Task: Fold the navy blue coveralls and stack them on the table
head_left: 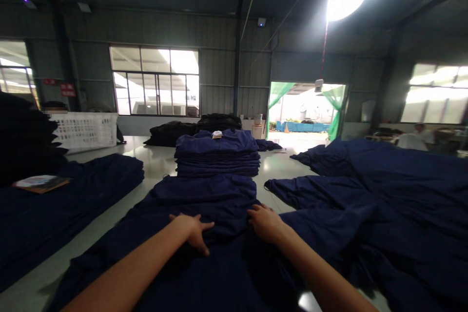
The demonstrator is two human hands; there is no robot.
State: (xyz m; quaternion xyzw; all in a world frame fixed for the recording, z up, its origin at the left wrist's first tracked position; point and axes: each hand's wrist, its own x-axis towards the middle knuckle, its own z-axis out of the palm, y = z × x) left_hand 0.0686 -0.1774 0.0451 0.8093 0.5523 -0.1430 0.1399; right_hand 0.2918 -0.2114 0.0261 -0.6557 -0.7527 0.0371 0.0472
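A navy garment (219, 273) lies spread on the pale table (157, 161) in front of me. My left hand (192, 231) rests on its middle with the fingers spread. Over the garment's right edge lies my right hand (265, 222), its fingers bent against the cloth; whether they pinch any fabric cannot be made out. Just beyond the garment stands a stack of folded navy garments (218, 156) with a small tag (217, 134) on top.
Loose navy garments (402, 204) are heaped on the right. Folded navy cloth (98, 180) with a label (44, 183) lies at left, near a dark stack (25, 136) and a white basket (87, 131). Black piles (171, 132) stand farther back. People are at both sides.
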